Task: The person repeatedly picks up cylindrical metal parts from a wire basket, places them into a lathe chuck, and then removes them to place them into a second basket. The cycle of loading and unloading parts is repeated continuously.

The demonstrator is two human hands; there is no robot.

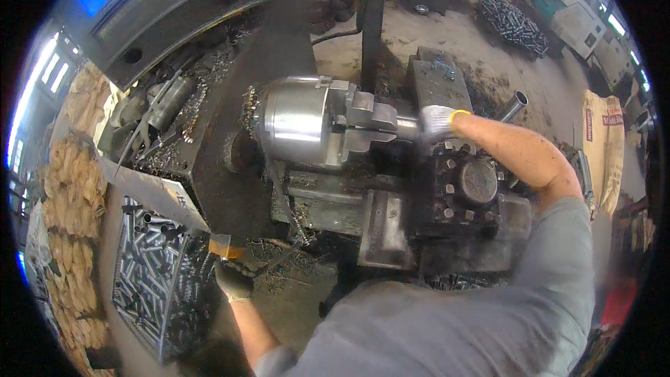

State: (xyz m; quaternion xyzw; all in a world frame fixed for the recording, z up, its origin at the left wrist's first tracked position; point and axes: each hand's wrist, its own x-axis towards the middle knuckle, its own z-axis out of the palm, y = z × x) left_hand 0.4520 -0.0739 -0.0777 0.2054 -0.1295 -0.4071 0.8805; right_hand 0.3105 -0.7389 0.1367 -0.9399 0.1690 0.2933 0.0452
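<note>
My right hand (440, 121), in a white knit glove with a yellow cuff, is closed round the outer end of a shiny metal tube (407, 128). The tube's other end sits between the jaws of a lathe chuck (299, 120). Just below that hand is a dark, bolted tool post (479, 181). Low on the left, my left hand (234, 283) wears a dark, stained glove. It is right beneath an orange block (227, 246) at the machine's front edge. Its fingers are too dark to make out, and so is anything in them.
A wire crate (150, 276) of cut metal tubes stands at lower left, beside stacked tan sacks (72, 202). Metal shavings (296, 227) cling below the chuck. A loose tube (513, 106) sticks up beyond my right forearm. A control panel (167, 0) hangs at upper left.
</note>
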